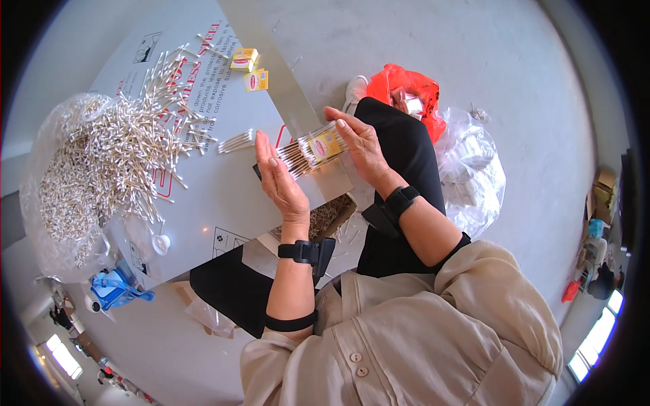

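A clear pack of cotton swabs (295, 160) with a yellow label (324, 145) spans the space between my hands, above the table's near corner. My right hand (366, 147) grips its right end, thumb on the near side. Swab heads at the opposite end rest against my left hand (283, 189), whose fingers are stretched out straight. Just left of that hand, a small row of loose swabs (235, 141) lies on the table (223, 196).
A big heap of swabs (101, 155) spills from a clear bag on the left. Small yellow boxes (244, 59) sit at the far edge. Below the corner is a carton of swabs (332, 215). A red bag (399, 88) and a clear bag (470, 176) stand on the floor, right.
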Demonstrator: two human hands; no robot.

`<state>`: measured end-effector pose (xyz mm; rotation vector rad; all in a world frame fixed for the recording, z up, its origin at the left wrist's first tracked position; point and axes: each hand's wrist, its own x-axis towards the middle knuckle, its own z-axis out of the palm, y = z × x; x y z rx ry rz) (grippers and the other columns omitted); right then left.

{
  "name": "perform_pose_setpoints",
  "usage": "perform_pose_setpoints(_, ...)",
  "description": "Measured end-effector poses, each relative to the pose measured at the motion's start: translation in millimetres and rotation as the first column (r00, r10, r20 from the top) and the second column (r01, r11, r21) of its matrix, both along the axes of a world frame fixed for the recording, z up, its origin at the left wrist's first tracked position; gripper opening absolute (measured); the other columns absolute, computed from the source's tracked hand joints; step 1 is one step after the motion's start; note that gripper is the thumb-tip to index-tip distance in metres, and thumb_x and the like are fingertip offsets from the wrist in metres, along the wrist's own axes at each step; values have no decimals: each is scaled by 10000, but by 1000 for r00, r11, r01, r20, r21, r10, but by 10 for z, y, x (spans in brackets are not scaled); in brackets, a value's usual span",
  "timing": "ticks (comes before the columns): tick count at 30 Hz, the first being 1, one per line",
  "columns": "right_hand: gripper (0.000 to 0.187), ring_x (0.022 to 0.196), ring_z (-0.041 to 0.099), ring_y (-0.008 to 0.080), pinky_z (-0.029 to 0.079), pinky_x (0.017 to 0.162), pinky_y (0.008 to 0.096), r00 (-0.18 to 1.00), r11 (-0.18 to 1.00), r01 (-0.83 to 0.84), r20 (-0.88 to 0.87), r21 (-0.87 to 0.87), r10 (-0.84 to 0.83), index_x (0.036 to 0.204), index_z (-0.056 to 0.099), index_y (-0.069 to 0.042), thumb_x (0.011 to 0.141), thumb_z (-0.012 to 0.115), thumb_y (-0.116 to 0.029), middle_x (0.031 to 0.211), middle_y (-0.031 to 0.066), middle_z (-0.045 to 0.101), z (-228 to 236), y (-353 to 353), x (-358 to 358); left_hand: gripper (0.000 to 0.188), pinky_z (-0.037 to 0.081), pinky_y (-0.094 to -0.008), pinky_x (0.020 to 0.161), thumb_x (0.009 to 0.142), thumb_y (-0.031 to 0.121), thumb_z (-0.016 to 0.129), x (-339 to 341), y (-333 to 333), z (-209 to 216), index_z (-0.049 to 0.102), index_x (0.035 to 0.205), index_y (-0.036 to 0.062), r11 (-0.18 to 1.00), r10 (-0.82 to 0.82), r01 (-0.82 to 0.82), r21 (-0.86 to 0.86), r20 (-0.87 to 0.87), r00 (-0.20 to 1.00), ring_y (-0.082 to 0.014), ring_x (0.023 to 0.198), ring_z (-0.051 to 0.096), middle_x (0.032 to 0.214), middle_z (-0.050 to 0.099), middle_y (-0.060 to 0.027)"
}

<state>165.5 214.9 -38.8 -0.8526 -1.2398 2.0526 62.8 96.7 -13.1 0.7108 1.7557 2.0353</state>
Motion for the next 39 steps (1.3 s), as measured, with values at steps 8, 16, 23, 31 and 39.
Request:
perform_pose_setpoints(8,377,1080,531,82,432,952,241,999,997,24,29,72,-26,1310,603,-23,1035,523,-268,1186,28,637,8,-36,-21,635,164,-435,1207,1052,396,342,233,302,10,245,1502,-40,998,30,-33,47,66,997,-315,1462,249,1565,267,-203)
perform_pose_setpoints(16,400,1154,515,84,402,1014,255,1000,996,12,11,86,-13,1344,578,-41,1045,494,-293,1235,22,627,-26,-48,-8,637,217,-433,1187,1037,402,396,217,332,1,287,1478,-44,983,27,-72,171,251,967,-313,1425,320,1532,329,-206)
perform_pose_setpoints(23,362,1228,502,169,380,1056,296,987,958,127,63,257,-148,1315,594,-46,1008,564,-234,1309,86,579,28,-41,17,474,375,-444,1098,1042,300,458,-41,-100,28,429,1378,-33,987,118,-130,98,118,986,-301,1302,487,1432,465,-196)
perform_pose_setpoints(31,202,950,612,330,498,846,398,977,542,-90,180,836,-116,972,659,-39,778,707,-16,994,121,650,534,-330,-255,263,537,-321,864,1001,102,531,-567,-1007,-42,563,1226,-30,975,186,-176,-139,62,981,-185,1038,623,1183,628,-125)
perform_pose_setpoints(39,332,1101,570,318,481,952,408,942,281,-267,311,922,-125,1105,660,-22,785,716,-87,1168,119,631,380,-506,-1223,218,542,-285,816,986,52,529,-544,-984,-14,579,1183,-26,983,139,-128,-132,83,987,-154,971,625,1130,639,-102)
